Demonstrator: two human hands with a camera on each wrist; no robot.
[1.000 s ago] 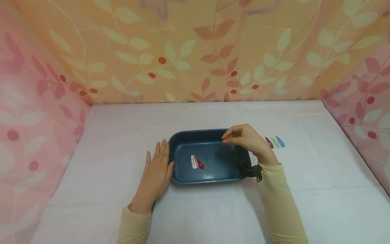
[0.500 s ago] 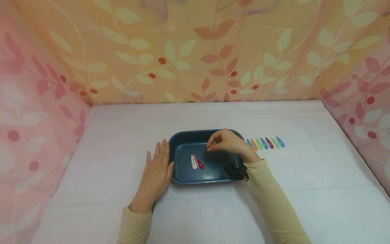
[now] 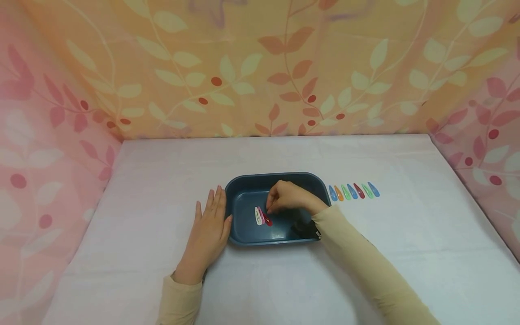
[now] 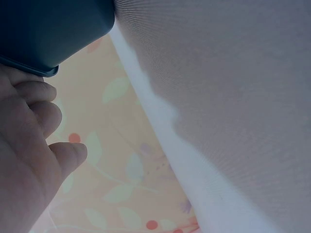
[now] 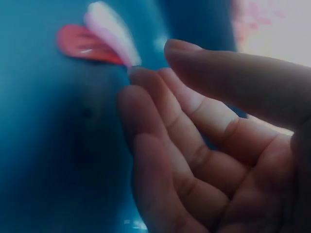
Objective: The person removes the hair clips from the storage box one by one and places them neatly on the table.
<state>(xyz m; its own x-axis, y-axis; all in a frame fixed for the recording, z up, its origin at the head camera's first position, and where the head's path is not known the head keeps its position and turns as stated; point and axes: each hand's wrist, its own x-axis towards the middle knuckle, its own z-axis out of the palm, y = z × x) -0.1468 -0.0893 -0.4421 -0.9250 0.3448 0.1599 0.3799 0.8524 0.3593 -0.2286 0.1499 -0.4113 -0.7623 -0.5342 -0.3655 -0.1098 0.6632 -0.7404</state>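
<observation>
A dark blue tray [image 3: 243, 237] stands on the white-covered table. Inside it, toward the left, lie a white hair clip [image 3: 257, 216], a pink hair clip [image 3: 261, 214] and a red hair clip [image 3: 267, 220], close together. My right hand [image 3: 287, 197] reaches into the tray just right of these clips, its fingers bent and its thumb [image 5: 218, 73] apart from them. Nothing shows between thumb and fingers in the right wrist view. With fingers extended, my left hand [image 3: 208, 225] rests against the tray's left side. In the left wrist view those fingers [image 4: 36, 91] lie beside the tray's rim.
Right of the tray, several hair clips lie in a slanting row, among them an orange clip [image 3: 339, 192], a dark red clip [image 3: 359, 190] and a blue clip [image 3: 373, 189]. A leaf-patterned curtain [image 3: 252, 67] hangs along the table's back edge.
My right hand has moved left and down into the tray, toward the clips there. More of the row on the table has come into sight. My left hand stays still.
</observation>
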